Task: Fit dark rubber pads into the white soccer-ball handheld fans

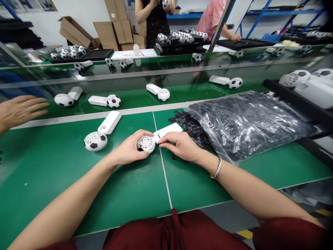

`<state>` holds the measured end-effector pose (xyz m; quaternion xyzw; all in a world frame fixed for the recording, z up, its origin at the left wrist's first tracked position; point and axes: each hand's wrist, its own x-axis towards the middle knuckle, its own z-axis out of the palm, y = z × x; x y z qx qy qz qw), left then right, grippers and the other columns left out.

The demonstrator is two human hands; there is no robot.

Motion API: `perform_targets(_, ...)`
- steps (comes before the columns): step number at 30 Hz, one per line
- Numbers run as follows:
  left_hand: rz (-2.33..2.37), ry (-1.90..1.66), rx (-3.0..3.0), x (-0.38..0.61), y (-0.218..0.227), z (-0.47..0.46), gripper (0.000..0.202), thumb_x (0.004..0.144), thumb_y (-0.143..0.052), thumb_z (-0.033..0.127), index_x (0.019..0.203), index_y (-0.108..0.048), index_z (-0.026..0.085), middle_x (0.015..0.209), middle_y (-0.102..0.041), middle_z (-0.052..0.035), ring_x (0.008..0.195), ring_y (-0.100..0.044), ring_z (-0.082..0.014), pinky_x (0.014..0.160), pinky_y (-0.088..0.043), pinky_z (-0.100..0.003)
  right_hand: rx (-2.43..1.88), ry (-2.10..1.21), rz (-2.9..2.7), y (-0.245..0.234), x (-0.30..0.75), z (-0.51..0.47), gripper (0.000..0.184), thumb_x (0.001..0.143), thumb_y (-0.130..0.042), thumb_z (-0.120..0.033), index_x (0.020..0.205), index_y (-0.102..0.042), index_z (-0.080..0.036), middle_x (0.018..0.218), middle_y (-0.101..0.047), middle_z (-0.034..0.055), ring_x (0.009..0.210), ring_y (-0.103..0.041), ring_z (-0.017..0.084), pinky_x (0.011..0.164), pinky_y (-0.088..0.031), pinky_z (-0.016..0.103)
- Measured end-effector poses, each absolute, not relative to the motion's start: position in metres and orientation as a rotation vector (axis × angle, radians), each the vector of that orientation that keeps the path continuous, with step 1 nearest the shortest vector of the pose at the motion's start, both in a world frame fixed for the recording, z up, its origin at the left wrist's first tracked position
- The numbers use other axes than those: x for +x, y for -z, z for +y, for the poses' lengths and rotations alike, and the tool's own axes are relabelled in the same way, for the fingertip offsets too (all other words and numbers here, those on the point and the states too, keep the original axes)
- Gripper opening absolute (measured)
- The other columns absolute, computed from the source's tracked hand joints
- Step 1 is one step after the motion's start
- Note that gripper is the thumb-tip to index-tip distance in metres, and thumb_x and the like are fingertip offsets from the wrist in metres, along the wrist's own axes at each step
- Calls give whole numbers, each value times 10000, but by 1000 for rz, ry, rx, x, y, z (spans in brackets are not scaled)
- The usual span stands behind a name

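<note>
My left hand (131,147) wraps around the ball-shaped head of a white football-patterned handheld fan (149,141) on the green table. My right hand (179,145) pinches at the joint between the ball head and its white handle (169,131), fingers pressed together; whether a small piece is between them I cannot make out. A second white fan (100,135) without black patches lies just left of my left hand. Loose black hexagon pieces (189,125) spill from a clear plastic bag (247,119) right of my right hand.
A conveyor belt (182,88) behind the table carries several finished black-and-white fans. Another person's hand (19,109) rests at the left edge. Two people stand across the belt near black trays of fans. A black rack (299,100) with fans sits at the right.
</note>
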<state>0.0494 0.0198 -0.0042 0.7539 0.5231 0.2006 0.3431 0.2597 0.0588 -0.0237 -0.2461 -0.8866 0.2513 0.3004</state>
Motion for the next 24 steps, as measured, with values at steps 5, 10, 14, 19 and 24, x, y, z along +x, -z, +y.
perform_targets(5,1422,-574,2002,59,6,15,473,638,-663,320,1064,-496,198,1067,-518,-47,992,-514,-227,883,-412,-371,-533,-431,-2572,28,257,58,102,832,-558,-195,828,-655,-163,784,-683,34,748,-600,159,712,-401,303)
perform_targets(10,1458,-608,2019,66,9,12,463,650,-665,346,1048,-490,186,1053,-503,-57,1006,-509,-234,911,-402,-389,-496,-370,-2588,26,254,56,88,828,-561,-189,807,-645,-171,782,-678,27,745,-587,151,701,-355,289)
perform_targets(14,1444,-661,2080,68,13,10,390,684,-614,288,1037,-481,193,1036,-503,-52,998,-510,-225,892,-414,-375,-538,-428,-2553,26,251,56,54,811,-586,-184,788,-633,-173,757,-672,7,719,-580,139,717,-331,287)
perform_targets(19,1438,-691,2103,69,16,9,367,679,-578,216,1032,-478,202,1026,-509,-42,997,-507,-213,884,-417,-364,-557,-607,-2505,25,250,58,32,798,-610,-169,772,-629,-174,750,-667,-14,717,-579,119,733,-312,277)
perform_targets(24,1428,-676,2091,68,13,9,384,671,-599,220,1035,-483,183,1021,-504,-42,997,-499,-203,892,-407,-350,-584,-649,-2509,24,250,58,41,799,-609,-167,764,-630,-173,750,-660,-14,724,-578,118,739,-308,275)
